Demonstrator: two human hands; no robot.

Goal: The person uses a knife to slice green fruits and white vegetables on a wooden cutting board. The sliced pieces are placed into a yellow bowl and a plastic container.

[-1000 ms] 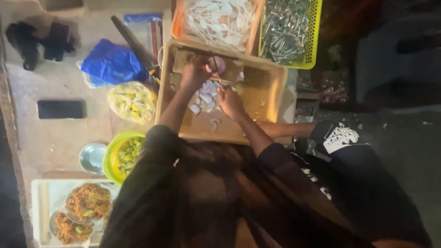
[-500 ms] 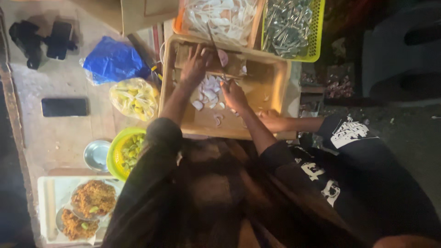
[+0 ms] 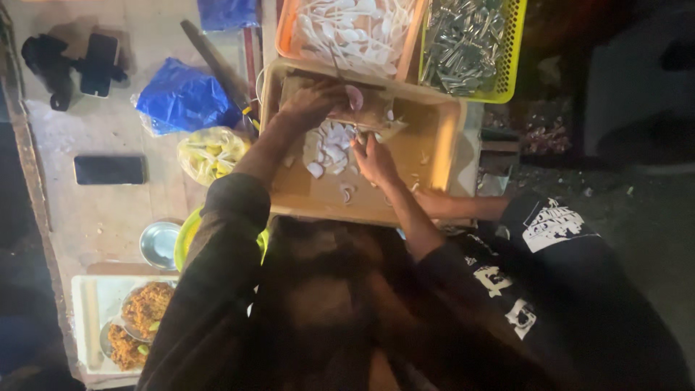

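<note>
My left hand (image 3: 310,103) presses a pale pink onion half (image 3: 355,96) onto a small brown board (image 3: 365,114) inside a beige tray (image 3: 434,148). My right hand (image 3: 374,158) is just below it, closed on a knife (image 3: 378,132) whose blade lies across the board beside the onion. A pile of white and pink onion slices (image 3: 329,148) lies in the tray between my two hands. A few loose slices (image 3: 347,192) sit nearer the tray's front wall.
An orange basket of white spoons (image 3: 355,29) and a yellow basket of metal cutlery (image 3: 463,43) stand behind the tray. A blue bag (image 3: 184,98), a bag of yellow pieces (image 3: 211,153), a phone (image 3: 108,169), a steel bowl (image 3: 159,245) and plates of fried food (image 3: 141,318) lie left. Another person's arm (image 3: 463,206) reaches in from the right.
My left hand has shifted slightly up onto the board with the onion. My right hand stays close below it. The slice pile remains between them.
</note>
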